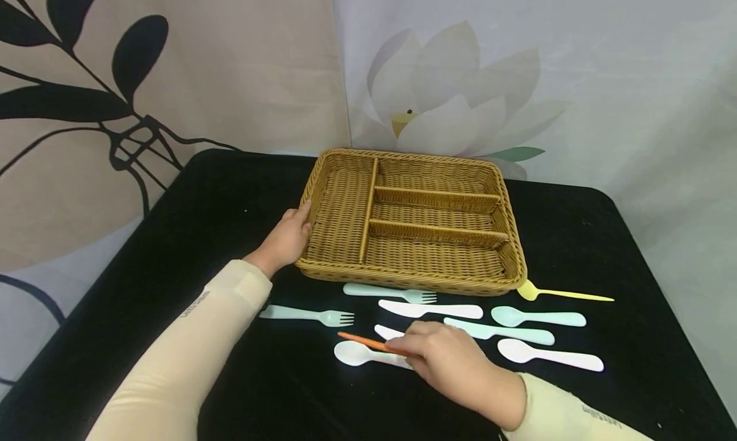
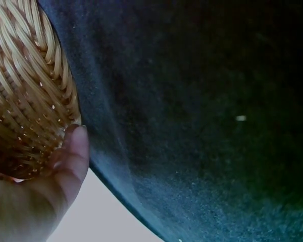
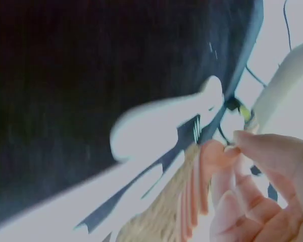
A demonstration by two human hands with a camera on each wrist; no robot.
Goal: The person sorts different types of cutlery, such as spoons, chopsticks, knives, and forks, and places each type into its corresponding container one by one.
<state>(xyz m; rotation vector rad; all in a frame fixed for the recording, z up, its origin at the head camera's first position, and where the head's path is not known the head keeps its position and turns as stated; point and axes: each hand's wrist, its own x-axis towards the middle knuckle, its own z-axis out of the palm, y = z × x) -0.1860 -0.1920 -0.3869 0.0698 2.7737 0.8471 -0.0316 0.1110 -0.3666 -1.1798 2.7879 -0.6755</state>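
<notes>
My left hand (image 1: 286, 239) holds the left rim of a brown wicker basket (image 1: 403, 280) with dividers; in the left wrist view its thumb lies against the woven side. My right hand (image 1: 455, 367) pinches an orange fork (image 1: 363, 341) above the laid-out cutlery. The tines show clearly in the right wrist view, where the fork (image 3: 215, 155) sits between thumb and fingers. Under the right hand lie a white spoon (image 1: 352, 353) and a partly hidden white knife (image 1: 388, 332). A mint fork (image 1: 334, 318) lies to their left.
Nearer the basket are another mint fork (image 1: 386, 291) and a white knife (image 1: 430, 310). Rightward lie a mint knife (image 1: 501, 331), a mint spoon (image 1: 538, 317), a white spoon (image 1: 549, 354) and a yellow spoon (image 1: 567, 294). A black cloth (image 1: 259, 390) covers the table; printed curtains hang behind.
</notes>
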